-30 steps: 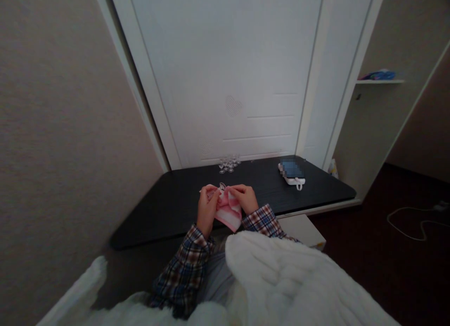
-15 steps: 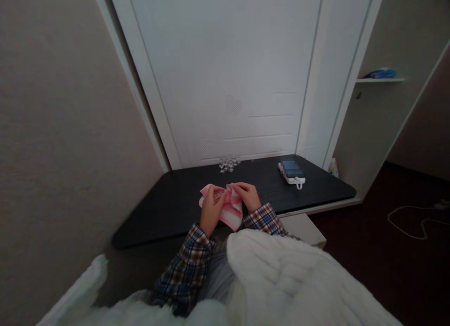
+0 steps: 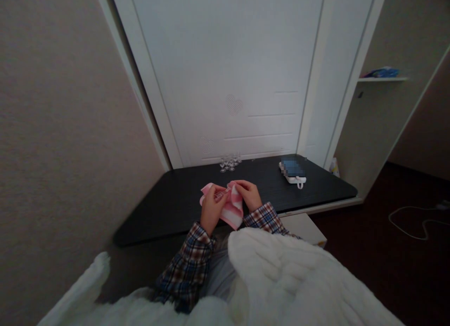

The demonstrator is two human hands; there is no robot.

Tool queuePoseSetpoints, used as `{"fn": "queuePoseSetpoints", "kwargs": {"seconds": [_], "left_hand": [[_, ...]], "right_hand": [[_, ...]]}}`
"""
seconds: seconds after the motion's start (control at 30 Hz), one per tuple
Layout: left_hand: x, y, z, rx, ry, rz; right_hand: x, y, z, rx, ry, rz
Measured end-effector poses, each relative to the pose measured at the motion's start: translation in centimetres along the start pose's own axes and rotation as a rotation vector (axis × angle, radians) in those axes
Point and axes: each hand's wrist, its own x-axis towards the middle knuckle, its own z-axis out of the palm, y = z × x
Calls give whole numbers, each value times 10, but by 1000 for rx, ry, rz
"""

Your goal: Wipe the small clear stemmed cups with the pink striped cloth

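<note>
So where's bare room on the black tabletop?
Left, between beige wall and left hand; right, between right hand and white, dark-screened device. Crowded: the middle, pink-white striped cloth in both hands, small clear pieces behind.

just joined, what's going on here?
The person's left hand and right hand both pinch a pink-and-white cloth over the black tabletop. Whether it wraps anything is hard to make out. Small clear objects stand clustered at the back, near the white panel; a phone-like device lies to the right.
</note>
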Motion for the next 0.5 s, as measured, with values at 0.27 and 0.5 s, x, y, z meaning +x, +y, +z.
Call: {"fn": "queuePoseSetpoints", "kwargs": {"seconds": [0.27,0.5], "left_hand": [[2,-7,1,-11,31,8],[2,-11,2,-61,29,-1]], "right_hand": [[0,0,1,92,43,33],[1,4,1,93,58,71]]}}
